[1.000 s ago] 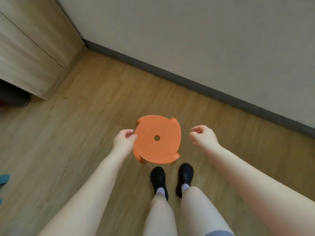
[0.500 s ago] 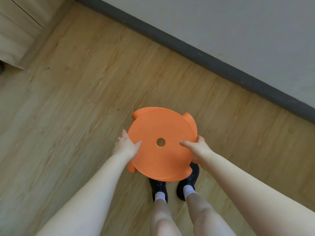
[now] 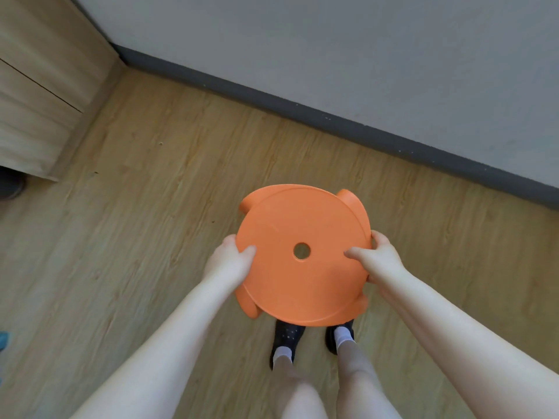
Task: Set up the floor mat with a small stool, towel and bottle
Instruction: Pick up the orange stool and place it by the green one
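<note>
Now the orange stool (image 3: 302,255) sits between both hands, its round seat with the centre hole facing up at the camera. A second ago only the left hand (image 3: 228,263) touched its rim while the right hand (image 3: 378,258) hung apart, fingers loose; since then the right has come in and both are clamped on opposite edges, thumbs lying on the seat and fingers wrapped under. The stool looks larger and covers the toes of the black shoes (image 3: 287,337), so it seems lifted off the wooden floor (image 3: 136,237). Beyond the hands run a dark skirting board (image 3: 332,116) and a grey wall (image 3: 363,40). No mat, towel or bottle is visible, so carrying comes next.
</note>
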